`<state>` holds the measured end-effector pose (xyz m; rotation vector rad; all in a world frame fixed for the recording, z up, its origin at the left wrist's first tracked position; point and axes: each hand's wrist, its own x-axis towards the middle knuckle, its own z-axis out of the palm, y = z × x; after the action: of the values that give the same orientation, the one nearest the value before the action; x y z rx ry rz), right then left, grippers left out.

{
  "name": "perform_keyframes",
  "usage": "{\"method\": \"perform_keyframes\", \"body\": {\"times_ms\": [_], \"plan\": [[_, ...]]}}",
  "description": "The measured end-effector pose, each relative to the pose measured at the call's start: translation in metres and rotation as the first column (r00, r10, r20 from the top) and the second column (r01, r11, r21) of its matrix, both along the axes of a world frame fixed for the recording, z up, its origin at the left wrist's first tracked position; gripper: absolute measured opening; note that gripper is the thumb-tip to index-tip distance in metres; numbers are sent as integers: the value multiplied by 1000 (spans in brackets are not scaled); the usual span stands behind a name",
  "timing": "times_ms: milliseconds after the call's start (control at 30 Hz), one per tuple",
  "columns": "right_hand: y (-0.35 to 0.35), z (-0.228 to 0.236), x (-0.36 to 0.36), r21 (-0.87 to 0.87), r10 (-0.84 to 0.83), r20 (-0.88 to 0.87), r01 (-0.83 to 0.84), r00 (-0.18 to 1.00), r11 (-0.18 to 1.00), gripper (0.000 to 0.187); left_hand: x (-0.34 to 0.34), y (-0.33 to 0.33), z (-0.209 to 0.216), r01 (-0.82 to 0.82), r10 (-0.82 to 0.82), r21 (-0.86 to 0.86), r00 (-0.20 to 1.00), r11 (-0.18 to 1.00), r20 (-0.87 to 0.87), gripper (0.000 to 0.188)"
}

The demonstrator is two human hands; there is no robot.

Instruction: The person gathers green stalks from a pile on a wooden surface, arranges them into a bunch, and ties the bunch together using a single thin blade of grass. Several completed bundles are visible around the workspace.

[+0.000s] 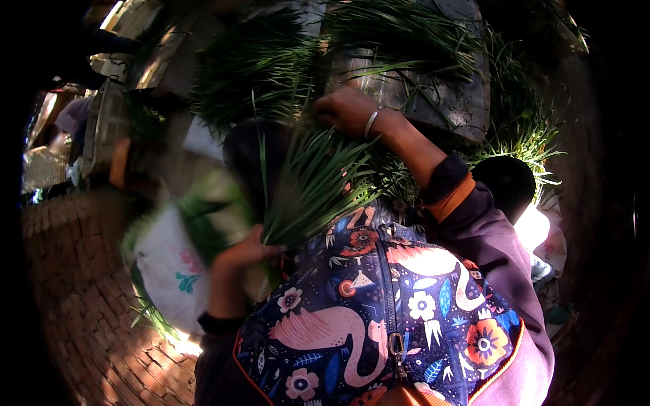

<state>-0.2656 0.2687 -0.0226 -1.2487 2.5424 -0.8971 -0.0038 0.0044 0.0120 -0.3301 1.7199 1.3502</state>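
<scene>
Head view: left hand (244, 256) clamped on the lower end of a leaf bunch (318, 183), which fans up and right before a printed garment (420, 304). Right hand (349, 111), fingers curled, is near the bunch's upper end; whether its grip holds anything, one cannot tell. Beyond, a leaf pile (406, 34) lies on a dark surface (467, 111); at left, a white sack (169, 264) and brick floor (88, 304).
</scene>
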Motion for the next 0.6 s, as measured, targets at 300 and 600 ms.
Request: {"method": "perform_keyframes", "body": {"times_ms": [300, 600], "plan": [[43, 31, 12, -523, -105, 449, 356, 888, 774, 19, -5, 8, 6, -35, 35, 35, 999, 999, 14, 8], [54, 53, 46, -404, 190, 486, 27, 853, 914, 29, -4, 10, 2, -68, 68, 47, 998, 997, 9, 13]]}}
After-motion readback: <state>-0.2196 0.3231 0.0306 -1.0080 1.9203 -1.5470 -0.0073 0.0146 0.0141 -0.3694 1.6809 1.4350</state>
